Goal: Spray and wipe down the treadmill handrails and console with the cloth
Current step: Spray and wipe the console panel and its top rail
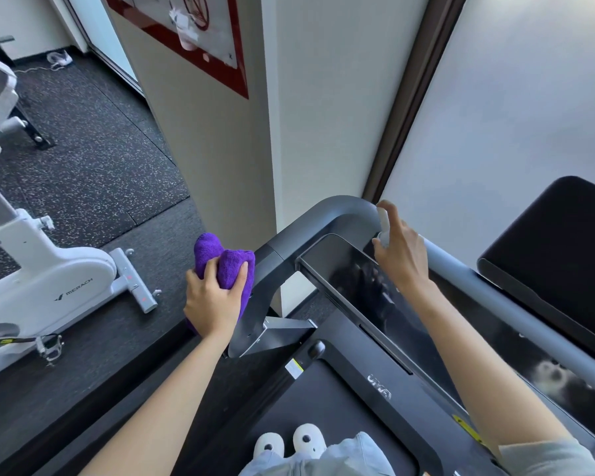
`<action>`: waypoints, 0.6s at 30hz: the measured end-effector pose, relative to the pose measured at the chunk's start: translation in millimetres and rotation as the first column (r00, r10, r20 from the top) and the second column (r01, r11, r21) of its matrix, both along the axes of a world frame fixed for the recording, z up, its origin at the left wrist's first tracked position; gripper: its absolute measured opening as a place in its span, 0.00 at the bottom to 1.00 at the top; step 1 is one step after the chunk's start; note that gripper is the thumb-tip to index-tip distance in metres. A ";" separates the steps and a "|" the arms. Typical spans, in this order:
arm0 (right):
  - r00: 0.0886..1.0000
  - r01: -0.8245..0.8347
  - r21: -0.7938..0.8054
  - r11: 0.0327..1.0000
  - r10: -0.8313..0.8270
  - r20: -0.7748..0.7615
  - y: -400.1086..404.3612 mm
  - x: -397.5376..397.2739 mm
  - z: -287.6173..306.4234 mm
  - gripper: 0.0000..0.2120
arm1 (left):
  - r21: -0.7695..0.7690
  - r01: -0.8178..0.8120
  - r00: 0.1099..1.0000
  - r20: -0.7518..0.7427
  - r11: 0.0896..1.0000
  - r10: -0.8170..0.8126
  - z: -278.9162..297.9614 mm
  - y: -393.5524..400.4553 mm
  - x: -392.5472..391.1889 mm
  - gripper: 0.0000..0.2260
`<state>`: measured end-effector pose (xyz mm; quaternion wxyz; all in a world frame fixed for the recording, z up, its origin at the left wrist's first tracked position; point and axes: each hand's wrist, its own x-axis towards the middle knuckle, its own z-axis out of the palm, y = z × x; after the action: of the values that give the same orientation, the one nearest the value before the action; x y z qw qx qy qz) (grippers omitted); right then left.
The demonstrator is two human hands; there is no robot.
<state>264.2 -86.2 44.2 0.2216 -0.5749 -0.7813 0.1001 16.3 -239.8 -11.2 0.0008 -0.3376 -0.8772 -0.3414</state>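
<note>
Fingers of the left hand (213, 298) are gripping a bunched purple cloth (225, 261), pressing it against the left handrail (289, 235). Beside the console (351, 269), the right hand (401, 252) is holding a small white spray bottle (383, 223), forefinger resting on top.

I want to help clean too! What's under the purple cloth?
The cloth is bunched in the left hand and pressed against the treadmill's left handrail. Part of the rail shows beside it; the patch right under the cloth is covered.
</note>
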 end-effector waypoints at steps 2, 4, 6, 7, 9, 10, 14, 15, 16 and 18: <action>0.999 -0.007 0.013 1.000 0.008 -0.042 0.1 2.1 3.3 0.25 | -0.007 0.003 1.000 0.007 1.000 -0.003 0.2 -0.4 -0.3 0.21; 0.997 -0.020 0.021 1.000 0.022 -0.080 -1.1 1.9 6.8 0.25 | -0.013 0.010 1.000 0.012 1.000 -0.010 0.7 -0.7 -0.6 0.21; 0.996 -0.026 0.024 0.999 0.028 -0.089 -3.7 1.6 9.4 0.24 | -0.008 0.015 1.000 0.019 1.000 -0.015 1.3 -1.0 -0.9 0.21; 0.996 -0.026 0.026 0.999 0.028 -0.087 -5.1 2.0 10.3 0.24 | -0.007 0.016 1.000 0.024 1.000 -0.016 1.4 -1.1 -0.8 0.21; 0.997 -0.028 0.035 0.999 0.030 -0.064 -7.7 3.3 10.6 0.24 | -0.012 0.015 0.999 0.030 1.000 -0.014 1.6 -1.2 -1.1 0.21; 0.998 -0.029 0.043 0.999 0.031 -0.047 -9.0 4.3 10.5 0.25 | -0.016 0.015 0.999 0.032 1.000 -0.014 1.6 -1.2 -1.5 0.21; 1.000 -0.014 0.043 0.999 0.015 -0.024 -9.6 7.3 13.9 0.27 | -0.029 0.018 0.999 0.039 0.999 -0.016 2.6 -2.2 -2.1 0.23; 1.000 -0.001 0.048 0.999 0.002 -0.025 -8.6 7.7 15.6 0.27 | -0.031 0.019 0.999 0.041 0.999 -0.018 3.0 -2.4 -2.0 0.23; 1.000 0.015 0.056 0.998 -0.013 -0.025 -7.2 8.2 17.0 0.27 | -0.031 0.021 0.999 0.041 0.999 -0.019 3.4 -2.5 -1.9 0.23; 0.998 0.050 0.055 0.997 -0.049 -0.027 -3.7 10.4 19.6 0.26 | -0.034 0.024 0.999 0.041 0.999 -0.022 3.2 -2.5 -1.6 0.23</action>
<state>274.6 -89.8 63.8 0.2501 -0.5863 -0.7663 0.0801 14.7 -242.3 -7.9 -0.0268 -0.3406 -0.8788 -0.3331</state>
